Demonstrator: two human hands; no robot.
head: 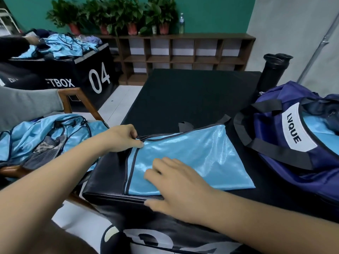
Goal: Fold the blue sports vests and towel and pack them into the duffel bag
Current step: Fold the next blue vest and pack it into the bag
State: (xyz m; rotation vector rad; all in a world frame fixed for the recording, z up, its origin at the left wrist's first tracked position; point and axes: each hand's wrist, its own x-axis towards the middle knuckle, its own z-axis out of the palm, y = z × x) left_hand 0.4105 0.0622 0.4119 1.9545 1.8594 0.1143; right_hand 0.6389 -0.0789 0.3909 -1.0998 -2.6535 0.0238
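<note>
While the right hand [176, 186] lay open-fingered to steady the vest [192, 156], the left hand [121, 138] pinched its corner, seemingly for folding.

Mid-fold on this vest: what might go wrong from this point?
The glossy vest lies right at the near edge of the black box; it may slide off when pulled. The left hand pinches only one corner while the right hand presses flat, so the fold may skew.

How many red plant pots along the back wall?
4 red pots in a row: leftmost, second, third, rightmost beside the water bottle. Foliage may hide more.
</note>
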